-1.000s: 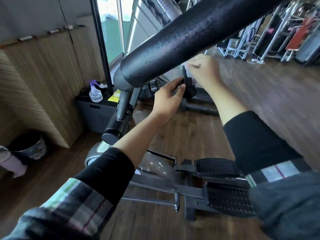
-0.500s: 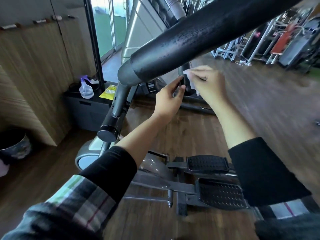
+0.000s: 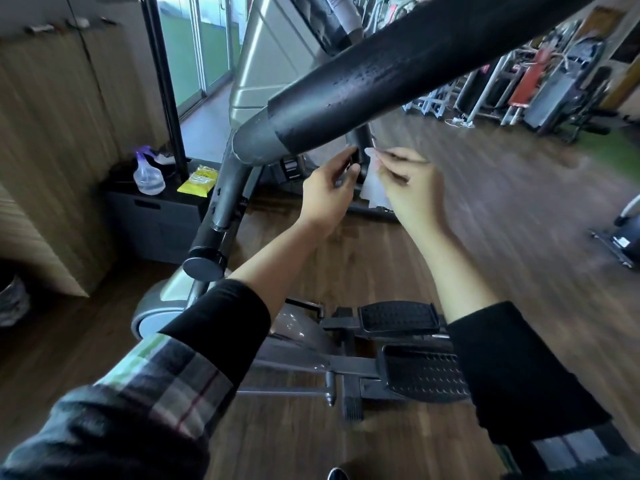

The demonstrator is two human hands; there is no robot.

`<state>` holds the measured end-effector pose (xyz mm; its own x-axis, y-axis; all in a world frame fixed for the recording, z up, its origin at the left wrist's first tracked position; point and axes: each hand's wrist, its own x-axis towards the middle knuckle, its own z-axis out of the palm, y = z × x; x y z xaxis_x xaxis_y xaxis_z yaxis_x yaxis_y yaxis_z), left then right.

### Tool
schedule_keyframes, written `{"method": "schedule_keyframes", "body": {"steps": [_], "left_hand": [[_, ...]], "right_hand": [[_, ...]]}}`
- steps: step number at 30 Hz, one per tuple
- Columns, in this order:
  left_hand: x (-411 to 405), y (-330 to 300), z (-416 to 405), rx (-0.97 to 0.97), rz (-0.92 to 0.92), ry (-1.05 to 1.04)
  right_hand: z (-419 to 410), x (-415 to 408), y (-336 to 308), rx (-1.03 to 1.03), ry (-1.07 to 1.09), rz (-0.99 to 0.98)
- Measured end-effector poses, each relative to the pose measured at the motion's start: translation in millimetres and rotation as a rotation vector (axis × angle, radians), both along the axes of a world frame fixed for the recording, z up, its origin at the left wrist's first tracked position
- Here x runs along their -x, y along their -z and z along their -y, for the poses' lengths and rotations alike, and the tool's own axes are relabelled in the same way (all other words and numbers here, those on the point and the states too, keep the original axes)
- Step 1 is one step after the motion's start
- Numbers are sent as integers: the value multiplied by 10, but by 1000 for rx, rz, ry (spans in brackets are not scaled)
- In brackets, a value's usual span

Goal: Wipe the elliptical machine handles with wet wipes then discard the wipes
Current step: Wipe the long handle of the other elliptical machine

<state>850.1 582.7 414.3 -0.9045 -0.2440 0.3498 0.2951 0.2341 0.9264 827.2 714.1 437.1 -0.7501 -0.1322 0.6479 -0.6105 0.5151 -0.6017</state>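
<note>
A thick black foam handle [image 3: 408, 74] of the elliptical machine crosses the view close to the camera, its surface wet with droplets. Below it my left hand [image 3: 327, 194] grips a thin black handle bar [image 3: 358, 152] between thumb and fingers. My right hand [image 3: 410, 183] is just right of that bar and pinches a thin white wet wipe [image 3: 372, 183], which hangs down beside the bar. The yellow wipes pack [image 3: 198, 180] lies on a dark box at the left.
A spray bottle [image 3: 149, 174] stands on the dark box [image 3: 156, 216] beside the pack. A bin [image 3: 12, 299] sits at the far left edge. The elliptical's pedals [image 3: 398, 318] are below my arms. Other gym machines [image 3: 540, 84] line the back right over wooden floor.
My right hand has come off the thin bar and moved slightly right and down, with the wipe now hanging loose. The camera has swung right. My left hand stays on the bar.
</note>
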Motion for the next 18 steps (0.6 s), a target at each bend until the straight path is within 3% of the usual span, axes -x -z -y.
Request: {"method": "schedule_keyframes", "body": {"steps": [18], "left_hand": [[-241, 83, -74, 61, 141, -76]], "right_hand": [[3, -140, 228, 206, 110, 6]]}}
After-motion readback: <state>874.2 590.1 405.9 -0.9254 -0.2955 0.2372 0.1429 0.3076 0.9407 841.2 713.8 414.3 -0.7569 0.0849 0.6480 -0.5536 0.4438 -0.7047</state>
